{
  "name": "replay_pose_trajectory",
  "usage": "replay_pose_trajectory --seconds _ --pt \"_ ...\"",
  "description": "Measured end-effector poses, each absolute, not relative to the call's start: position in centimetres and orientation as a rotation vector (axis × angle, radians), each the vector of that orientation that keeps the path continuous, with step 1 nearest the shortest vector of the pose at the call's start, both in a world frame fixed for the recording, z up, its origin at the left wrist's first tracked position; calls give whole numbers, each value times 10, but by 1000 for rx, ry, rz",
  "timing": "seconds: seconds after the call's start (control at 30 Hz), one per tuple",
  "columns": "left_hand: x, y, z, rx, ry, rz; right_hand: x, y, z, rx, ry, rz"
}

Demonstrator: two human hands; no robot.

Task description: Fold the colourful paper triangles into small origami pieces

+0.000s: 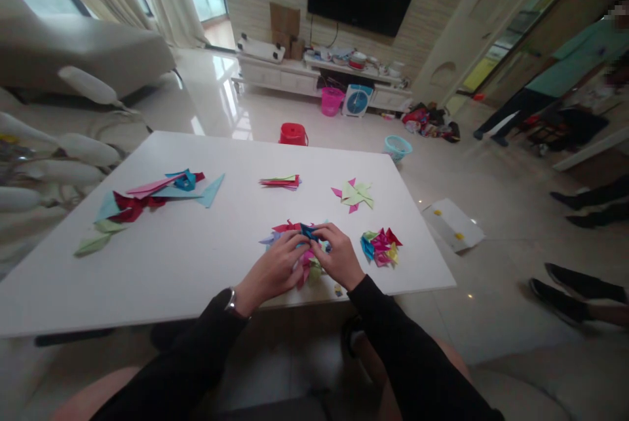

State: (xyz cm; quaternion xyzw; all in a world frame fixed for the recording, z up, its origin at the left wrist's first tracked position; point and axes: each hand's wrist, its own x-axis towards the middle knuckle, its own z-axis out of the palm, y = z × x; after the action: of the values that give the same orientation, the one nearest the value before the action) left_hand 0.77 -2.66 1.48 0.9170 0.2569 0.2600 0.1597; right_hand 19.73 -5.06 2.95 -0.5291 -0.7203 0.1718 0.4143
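Both of my hands meet over a pile of folded paper pieces (285,226) in red, pink, lilac and green near the table's front edge. Between their fingertips is a dark blue folded paper piece (308,231). My left hand (278,262) pinches it from the left, and a watch shows on that wrist. From the right, my right hand (339,254) grips it with thumb and fingers. My fingers hide part of the blue paper and much of the pile. Right of my right hand lies a multicoloured cluster of folded paper (381,247).
On the white table (196,283) lie a flat paper stack (280,182), a green and pink paper star (354,195) and a scattered group of folded papers (142,201) at left. Beyond stand a red bucket (293,133) and a blue basket (397,147). People are at right.
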Motion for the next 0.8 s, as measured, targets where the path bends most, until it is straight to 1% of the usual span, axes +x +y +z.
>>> replay_pose_trajectory --seconds 0.4,0.8 --pt "19 -26 14 2659 686 735 207 -51 24 -1415 -1820 384" --pt "27 -28 11 2578 671 791 227 -54 18 -1581 -1888 221"
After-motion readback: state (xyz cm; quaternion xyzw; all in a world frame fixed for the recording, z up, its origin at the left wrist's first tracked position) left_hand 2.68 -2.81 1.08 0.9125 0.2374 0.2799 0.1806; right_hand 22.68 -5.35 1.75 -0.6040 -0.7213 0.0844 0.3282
